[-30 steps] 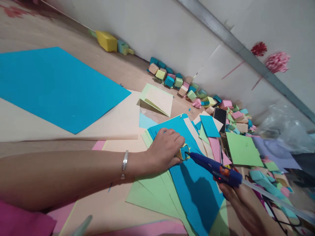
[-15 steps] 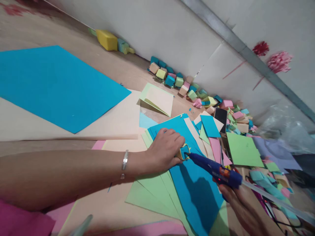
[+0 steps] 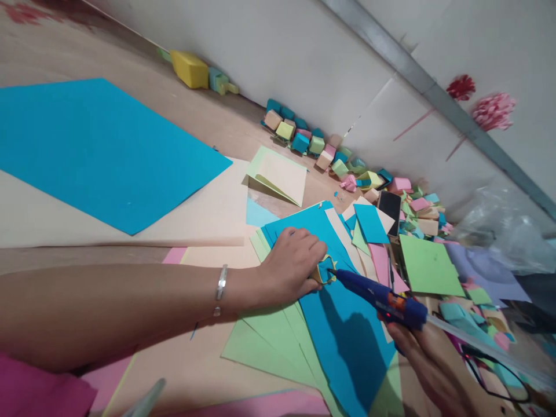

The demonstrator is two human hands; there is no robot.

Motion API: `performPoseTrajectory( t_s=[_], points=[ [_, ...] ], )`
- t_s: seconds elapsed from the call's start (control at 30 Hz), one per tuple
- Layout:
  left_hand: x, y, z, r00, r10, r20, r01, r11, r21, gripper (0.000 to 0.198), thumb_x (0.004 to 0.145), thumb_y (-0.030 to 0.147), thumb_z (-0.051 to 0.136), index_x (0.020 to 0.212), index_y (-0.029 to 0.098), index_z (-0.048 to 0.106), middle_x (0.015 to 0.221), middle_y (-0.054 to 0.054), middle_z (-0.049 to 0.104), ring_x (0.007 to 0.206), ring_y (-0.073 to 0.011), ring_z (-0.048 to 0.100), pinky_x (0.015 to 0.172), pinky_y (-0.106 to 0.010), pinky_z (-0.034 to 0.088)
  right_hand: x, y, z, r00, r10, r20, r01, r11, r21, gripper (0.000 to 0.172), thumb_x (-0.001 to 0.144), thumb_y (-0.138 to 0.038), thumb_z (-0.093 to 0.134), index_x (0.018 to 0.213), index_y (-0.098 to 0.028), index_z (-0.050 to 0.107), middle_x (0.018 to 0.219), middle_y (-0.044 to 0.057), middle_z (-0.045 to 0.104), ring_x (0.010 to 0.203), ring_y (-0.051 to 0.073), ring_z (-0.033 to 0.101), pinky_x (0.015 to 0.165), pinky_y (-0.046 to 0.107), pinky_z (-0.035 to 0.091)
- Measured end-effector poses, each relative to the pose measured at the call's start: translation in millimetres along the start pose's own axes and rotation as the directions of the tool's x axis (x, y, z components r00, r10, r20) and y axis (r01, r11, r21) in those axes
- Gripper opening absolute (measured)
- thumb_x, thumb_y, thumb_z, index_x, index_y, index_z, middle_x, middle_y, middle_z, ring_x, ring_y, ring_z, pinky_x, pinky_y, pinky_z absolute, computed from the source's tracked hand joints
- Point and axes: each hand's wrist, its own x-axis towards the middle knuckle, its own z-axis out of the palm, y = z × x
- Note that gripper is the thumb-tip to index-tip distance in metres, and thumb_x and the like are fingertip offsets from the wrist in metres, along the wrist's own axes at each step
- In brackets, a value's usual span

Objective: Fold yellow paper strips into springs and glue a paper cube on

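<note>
My left hand [image 3: 292, 263], with a silver bangle on the wrist, is closed on a small folded paper piece [image 3: 324, 271] in yellow and blue, held just above a blue sheet [image 3: 343, 324]. My right hand [image 3: 430, 359] grips a blue hot glue gun [image 3: 382, 295]. The gun's nozzle tip touches the small paper piece. A clear glue stick [image 3: 486, 350] sticks out of the back of the gun.
A large blue sheet [image 3: 99, 150] lies on a cream sheet [image 3: 208, 214] at the left. Green, pink and cream sheets fan out under my hands. Several small paper cubes [image 3: 304, 139] line the white wall. A phone [image 3: 388, 205] and a green square [image 3: 428, 266] lie at the right.
</note>
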Motion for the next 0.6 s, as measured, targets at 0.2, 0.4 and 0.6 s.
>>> performPoseTrajectory(
  t_s=[0.2,0.4,0.6],
  points=[
    [0,0,0.3,1.0,0.008,0.0,-0.008,1.0,0.004,0.043,0.07,0.044,0.077,0.092,0.019,0.05,0.093,-0.005,0.059,0.09,-0.0249,0.049,0.073,-0.036,0.029,-6,16,12,0.998,0.04,-0.054,-0.039,0.999,0.027,0.034,0.086,-0.043,0.056,0.112,-0.023,0.065,0.097,0.008,0.074,0.086,0.026,0.072,0.068,0.031,0.062],
    [-1,1,0.4,1.0,0.005,0.0,-0.005,1.0,-0.001,0.043,0.069,0.043,0.078,0.092,0.018,0.051,0.094,-0.004,0.059,0.09,-0.0248,0.049,0.073,-0.037,0.029,-6,23,16,0.992,0.047,-0.117,-0.034,0.993,0.113,0.032,0.088,-0.042,0.05,0.111,-0.026,0.065,0.087,0.007,0.074,0.079,0.025,0.072,0.059,0.03,0.061],
    [1,2,-2.8,0.999,-0.013,0.032,0.013,1.0,-0.01,0.043,0.068,0.042,0.079,0.092,0.018,0.052,0.094,-0.004,0.059,0.091,-0.0248,0.049,0.074,-0.037,0.029,-6,8,11,0.994,0.056,-0.089,-0.05,0.996,0.071,0.031,0.086,-0.044,0.053,0.106,-0.026,0.068,0.087,0.005,0.073,0.082,0.025,0.071,0.065,0.029,0.06]
  ],
)
